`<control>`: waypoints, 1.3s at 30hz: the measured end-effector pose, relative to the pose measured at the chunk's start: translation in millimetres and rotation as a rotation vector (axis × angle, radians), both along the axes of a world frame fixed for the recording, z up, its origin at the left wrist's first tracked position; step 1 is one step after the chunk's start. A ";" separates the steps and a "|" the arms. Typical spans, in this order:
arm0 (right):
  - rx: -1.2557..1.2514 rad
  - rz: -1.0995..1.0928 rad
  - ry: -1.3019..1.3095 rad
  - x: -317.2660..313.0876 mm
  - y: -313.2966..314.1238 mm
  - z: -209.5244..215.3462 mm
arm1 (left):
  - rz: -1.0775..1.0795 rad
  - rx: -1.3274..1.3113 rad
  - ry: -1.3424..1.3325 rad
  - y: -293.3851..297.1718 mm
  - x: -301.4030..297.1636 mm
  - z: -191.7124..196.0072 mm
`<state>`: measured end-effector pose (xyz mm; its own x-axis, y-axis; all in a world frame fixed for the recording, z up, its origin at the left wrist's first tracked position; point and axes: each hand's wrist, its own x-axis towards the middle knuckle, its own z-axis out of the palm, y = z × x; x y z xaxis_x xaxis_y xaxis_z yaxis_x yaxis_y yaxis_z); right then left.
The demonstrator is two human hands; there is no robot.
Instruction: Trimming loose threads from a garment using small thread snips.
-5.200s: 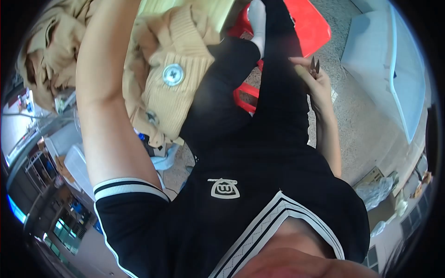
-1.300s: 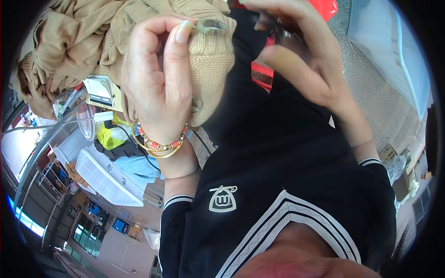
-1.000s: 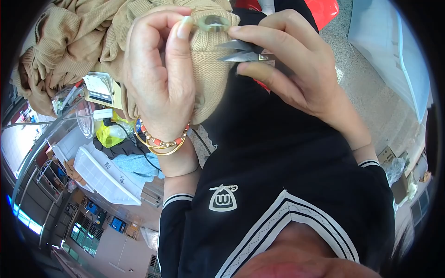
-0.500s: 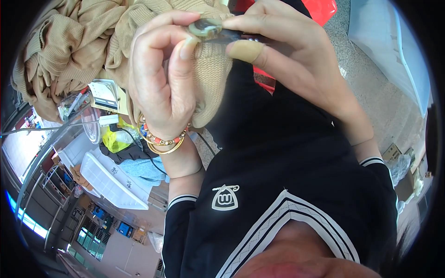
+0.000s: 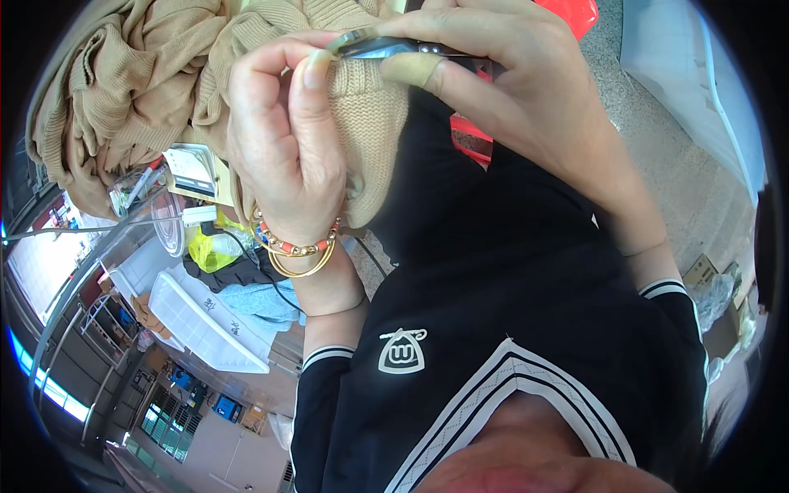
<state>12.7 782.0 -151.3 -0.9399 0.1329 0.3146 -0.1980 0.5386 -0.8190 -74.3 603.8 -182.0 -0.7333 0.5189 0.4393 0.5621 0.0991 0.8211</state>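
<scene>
My left hand [image 5: 288,148] is closed, its thumb and fingertips pinching a round greenish-brown button [image 5: 352,38] at the ribbed edge of a beige knit garment [image 5: 370,123]. A second button [image 5: 354,184] shows lower on the knit, partly behind my left palm. In my right hand [image 5: 530,90] I grip a pair of small metal thread snips [image 5: 380,51], with the blade lying against the underside of the button. A tan finger cover [image 5: 411,70] sits on my right thumb. The blade's tip and any thread there are too small to make out.
More beige knitwear [image 5: 123,74] is heaped at the upper left. Below it are a notepad [image 5: 197,172], a yellow plastic bag [image 5: 209,249] and a white plastic bin [image 5: 201,320]. A translucent blue tub [image 5: 682,90] stands at right; something red [image 5: 571,15] is at the top.
The button has tilted from face-on to nearly edge-on. The snips' blade has moved left and up against it, and my right hand has shifted slightly left.
</scene>
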 end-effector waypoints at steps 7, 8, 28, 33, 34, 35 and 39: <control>0.217 -0.085 0.064 1.1 -5.8 -0.6 | 0.046 -0.029 0.098 3.1 -0.9 -4.0; 0.217 -0.066 0.060 -0.6 -7.5 -0.9 | 0.051 0.026 0.064 3.3 -2.4 -7.8; -0.204 -0.074 -0.132 8.6 -10.4 -24.5 | 0.173 -0.152 -0.123 -70.2 39.3 3.1; -0.109 0.178 -0.090 5.2 -18.5 -13.8 | 0.258 -0.257 0.086 -49.3 40.9 8.4; -0.039 0.212 -0.009 5.9 -19.2 -22.2 | 0.241 -0.222 0.016 -48.0 41.1 9.5; 0.031 0.248 0.071 5.1 -19.7 -29.8 | 0.224 -0.187 -0.053 -47.4 41.7 10.1; 0.017 0.339 0.191 6.6 -25.8 -37.7 | 0.086 -0.051 -0.261 -64.3 35.9 -3.4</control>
<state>19.3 756.1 -188.9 -0.8537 -0.1822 0.4878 -0.5154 0.4292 -0.7417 -38.4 539.5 -185.5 -0.8606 0.4665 0.2043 0.3196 0.1825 0.9298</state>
